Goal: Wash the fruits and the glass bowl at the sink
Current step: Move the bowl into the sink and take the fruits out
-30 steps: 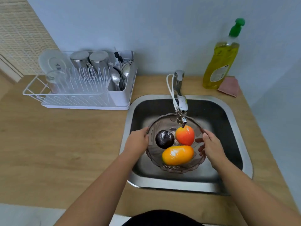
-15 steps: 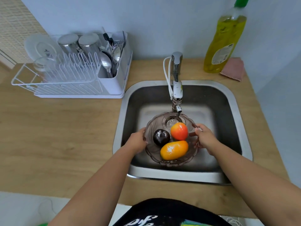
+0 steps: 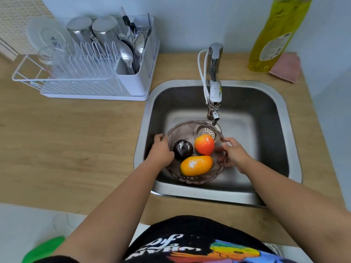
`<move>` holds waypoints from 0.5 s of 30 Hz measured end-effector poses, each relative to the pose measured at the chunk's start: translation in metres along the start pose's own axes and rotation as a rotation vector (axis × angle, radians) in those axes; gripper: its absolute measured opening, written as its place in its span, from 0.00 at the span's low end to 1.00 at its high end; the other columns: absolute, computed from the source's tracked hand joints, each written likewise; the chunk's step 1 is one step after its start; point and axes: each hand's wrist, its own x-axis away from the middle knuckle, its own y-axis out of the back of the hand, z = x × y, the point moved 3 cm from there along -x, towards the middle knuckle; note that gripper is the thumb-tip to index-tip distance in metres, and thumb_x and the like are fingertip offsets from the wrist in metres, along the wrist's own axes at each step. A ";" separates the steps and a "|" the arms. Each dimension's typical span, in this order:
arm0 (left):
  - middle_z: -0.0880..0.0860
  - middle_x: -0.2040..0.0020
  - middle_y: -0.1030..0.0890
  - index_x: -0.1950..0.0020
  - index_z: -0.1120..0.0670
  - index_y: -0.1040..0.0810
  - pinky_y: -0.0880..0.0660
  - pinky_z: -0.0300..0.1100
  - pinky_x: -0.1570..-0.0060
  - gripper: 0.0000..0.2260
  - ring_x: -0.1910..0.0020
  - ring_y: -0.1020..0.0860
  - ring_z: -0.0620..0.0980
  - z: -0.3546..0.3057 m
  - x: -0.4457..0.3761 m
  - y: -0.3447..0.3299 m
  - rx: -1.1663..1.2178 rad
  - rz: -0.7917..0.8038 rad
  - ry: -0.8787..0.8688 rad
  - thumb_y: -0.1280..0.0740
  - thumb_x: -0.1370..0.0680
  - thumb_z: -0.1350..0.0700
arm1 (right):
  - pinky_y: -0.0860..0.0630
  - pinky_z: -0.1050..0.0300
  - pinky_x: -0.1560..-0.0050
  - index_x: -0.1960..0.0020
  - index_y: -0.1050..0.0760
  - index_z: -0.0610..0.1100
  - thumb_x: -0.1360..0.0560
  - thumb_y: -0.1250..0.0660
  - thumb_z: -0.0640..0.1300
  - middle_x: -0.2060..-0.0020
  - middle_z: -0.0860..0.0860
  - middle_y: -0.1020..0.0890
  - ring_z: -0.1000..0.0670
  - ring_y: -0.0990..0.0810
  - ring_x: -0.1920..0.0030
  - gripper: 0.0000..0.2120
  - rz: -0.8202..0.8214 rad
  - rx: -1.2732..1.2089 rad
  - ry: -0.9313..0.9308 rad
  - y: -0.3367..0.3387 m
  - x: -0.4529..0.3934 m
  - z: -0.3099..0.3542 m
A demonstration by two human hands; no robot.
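Note:
A smoky glass bowl (image 3: 185, 130) sits low inside the steel sink (image 3: 288, 133), just in front of the tap spout (image 3: 214, 103). In the bowl lie a dark purple round fruit (image 3: 182, 149), a red-orange apple-like fruit (image 3: 204, 144) and an orange mango (image 3: 196, 165). My left hand (image 3: 161, 150) grips the bowl's left rim. My right hand (image 3: 235, 154) grips the right rim, fingers curled under the edge. No water stream is visible from the tap.
A white dish rack (image 3: 91, 73) with plates, steel cups and cutlery stands on the wooden counter (image 3: 66, 139) at the left. A yellow dish-soap bottle (image 3: 273, 35) and a pink cloth (image 3: 285, 68) sit behind the sink at the right.
Both hands have lowered the bowl with the fruits deeper into the sink, under the spout. The camera has tilted down and closer.

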 end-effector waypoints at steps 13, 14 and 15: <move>0.57 0.24 0.34 0.20 0.52 0.44 0.40 0.53 0.26 0.40 0.25 0.39 0.61 -0.008 -0.002 -0.012 -0.170 0.011 -0.160 0.28 0.26 0.45 | 0.32 0.48 0.35 0.26 0.42 0.51 0.34 0.24 0.50 0.34 0.45 0.30 0.43 0.33 0.34 0.43 -0.213 0.557 0.424 -0.032 0.013 0.022; 0.57 0.24 0.33 0.20 0.52 0.42 0.39 0.53 0.27 0.40 0.26 0.37 0.61 -0.008 -0.004 -0.012 -0.177 -0.002 -0.154 0.28 0.26 0.44 | 0.32 0.47 0.35 0.25 0.43 0.52 0.35 0.24 0.51 0.33 0.45 0.31 0.42 0.33 0.33 0.44 -0.220 0.578 0.404 -0.034 0.013 0.022; 0.57 0.25 0.32 0.20 0.52 0.41 0.39 0.52 0.28 0.39 0.27 0.36 0.61 -0.008 -0.006 -0.014 -0.179 -0.005 -0.150 0.28 0.26 0.42 | 0.32 0.46 0.34 0.25 0.44 0.52 0.35 0.23 0.52 0.33 0.45 0.31 0.42 0.34 0.33 0.45 -0.229 0.590 0.389 -0.036 0.011 0.021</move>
